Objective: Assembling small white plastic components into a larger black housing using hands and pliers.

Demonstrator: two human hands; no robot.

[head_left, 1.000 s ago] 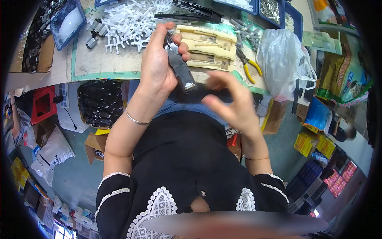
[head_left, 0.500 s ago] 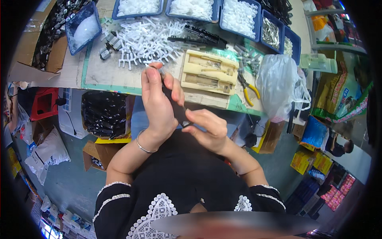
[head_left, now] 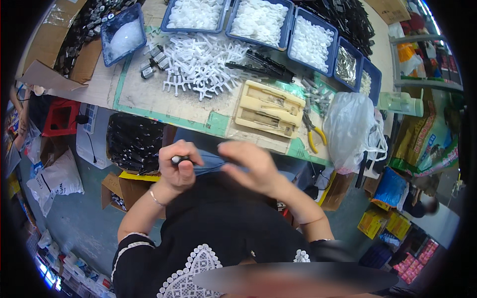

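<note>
My left hand (head_left: 178, 165) is closed around a dark rod-like part (head_left: 182, 159), seen nearly end-on with a pale tip; the fist hides most of its length. To its right, my right hand (head_left: 253, 168) is a little smeared by motion, its fingers stretched out and the thumb apart, with nothing visible between them. Both hands are off the table, over my lap near its front edge. Beyond them a cream-coloured fixture block (head_left: 271, 109) with recesses lies at the table edge, beside yellow-handled pliers (head_left: 314, 136).
White branching plastic pieces (head_left: 198, 62) lie heaped on the table (head_left: 149, 102). Behind stand blue trays (head_left: 310, 42) of white and metal parts. Black parts (head_left: 261, 64) lie beside the heap. A plastic bag (head_left: 348, 129) sits at right; a box of black parts (head_left: 134, 141) stands below left.
Both hands have come apart. The left has lowered toward me with the dark part, now pointing end-on; the right has let go of its lower end and opened. The view has shifted slightly.
</note>
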